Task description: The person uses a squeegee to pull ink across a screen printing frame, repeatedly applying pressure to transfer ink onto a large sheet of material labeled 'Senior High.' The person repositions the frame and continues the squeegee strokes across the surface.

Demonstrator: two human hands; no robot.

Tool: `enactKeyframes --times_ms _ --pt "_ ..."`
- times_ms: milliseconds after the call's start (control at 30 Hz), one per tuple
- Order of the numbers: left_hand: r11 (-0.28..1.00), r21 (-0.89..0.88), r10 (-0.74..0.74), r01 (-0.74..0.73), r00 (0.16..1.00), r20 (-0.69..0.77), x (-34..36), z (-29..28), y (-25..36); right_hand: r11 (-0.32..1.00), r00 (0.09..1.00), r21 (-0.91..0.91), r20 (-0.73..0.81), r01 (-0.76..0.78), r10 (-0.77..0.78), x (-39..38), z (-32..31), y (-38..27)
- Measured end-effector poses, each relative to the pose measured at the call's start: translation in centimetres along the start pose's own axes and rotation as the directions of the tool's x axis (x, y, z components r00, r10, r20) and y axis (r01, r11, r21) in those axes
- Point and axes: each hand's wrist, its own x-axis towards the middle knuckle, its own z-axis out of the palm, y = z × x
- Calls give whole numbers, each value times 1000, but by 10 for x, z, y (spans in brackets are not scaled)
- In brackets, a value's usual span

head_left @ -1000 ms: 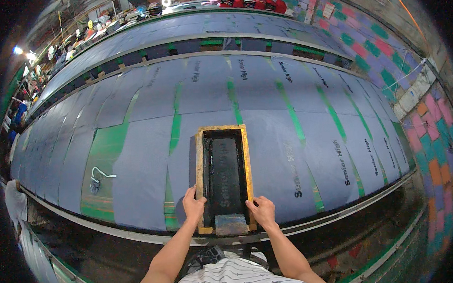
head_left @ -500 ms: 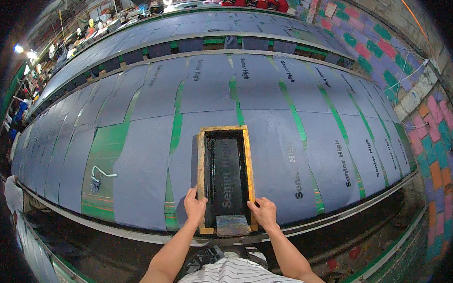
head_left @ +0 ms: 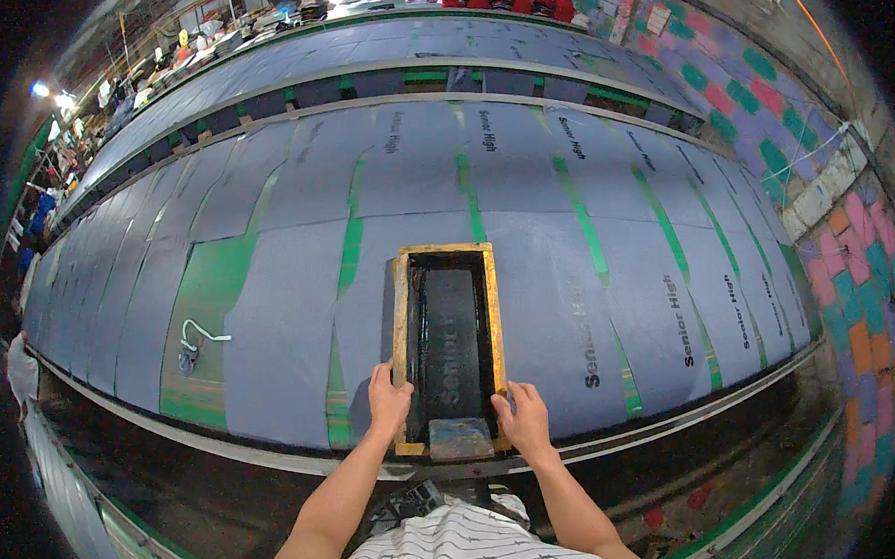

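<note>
A screen printing frame (head_left: 401, 311) with a yellowish wooden rim lies lengthwise before me on grey-blue cut fabric panels (head_left: 547, 306). Its dark mesh is wet with black ink and shows faint lettering. At the near end rests a flat, ink-smeared squeegee (head_left: 460, 439); neither hand is on it. With fingers closed, my left hand (head_left: 389, 402) grips the frame's left side near its lower corner. On the opposite side my right hand (head_left: 524, 417) holds the right rim, thumb inward and fingers along the outside. The fabric under the frame is hidden.
Black lettering marks several panels on the long green-topped table (head_left: 216, 278). To the left lies a white strip with a small crumpled grey piece (head_left: 188, 358). A second panel-covered table (head_left: 380, 47) runs behind. A painted brick wall (head_left: 867, 294) bounds the right.
The view has shifted slightly. My right hand's fingers sit a little farther forward on the rim and are less bunched. Both hands stay on the frame, and the squeegee keeps its place.
</note>
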Motion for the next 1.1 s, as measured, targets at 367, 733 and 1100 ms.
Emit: enactKeyframes --times_ms 367,733,1100 --pt "1000 -14 13 -13 1000 -15 -3 3 2 850 812 -222 481 477 -330 -37 -3 -44" --pt "1000 -3 25 -26 998 -52 0 10 -6 915 882 -137 352 379 -313 -22 1 -51" --pt "999 -50 -6 5 1000 -21 0 5 2 755 784 -215 209 620 -584 -20 28 -22"
